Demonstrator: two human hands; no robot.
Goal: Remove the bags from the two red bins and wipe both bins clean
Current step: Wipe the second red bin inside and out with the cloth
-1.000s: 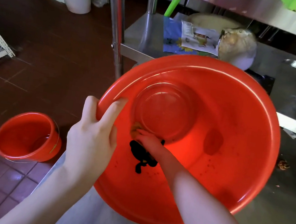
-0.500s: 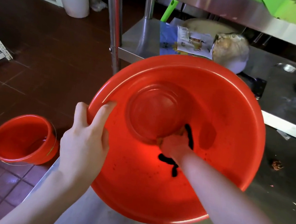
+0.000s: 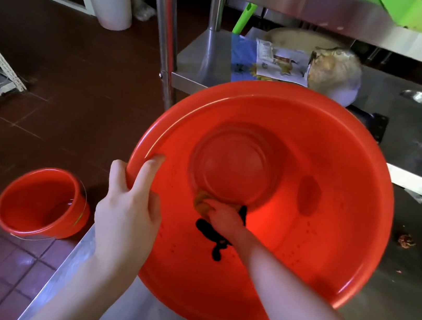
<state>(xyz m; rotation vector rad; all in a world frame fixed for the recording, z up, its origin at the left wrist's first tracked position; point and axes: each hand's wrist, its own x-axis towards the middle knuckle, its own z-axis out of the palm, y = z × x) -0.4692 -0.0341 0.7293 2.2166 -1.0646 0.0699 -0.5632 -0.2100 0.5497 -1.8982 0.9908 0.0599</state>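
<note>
Left hand (image 3: 124, 218) grips basin (image 3: 330, 232); bucket (image 3: 33, 204) nearby.

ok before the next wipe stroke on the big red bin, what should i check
1. Left hand grips rim of big red bin: ok.
2. Right hand holds cloth on the inner wall: ok.
3. No bag in it: ok.
4. Wall clean: not ok, dark specks show.
5. Small red bin on floor wiped: cannot tell.
</note>
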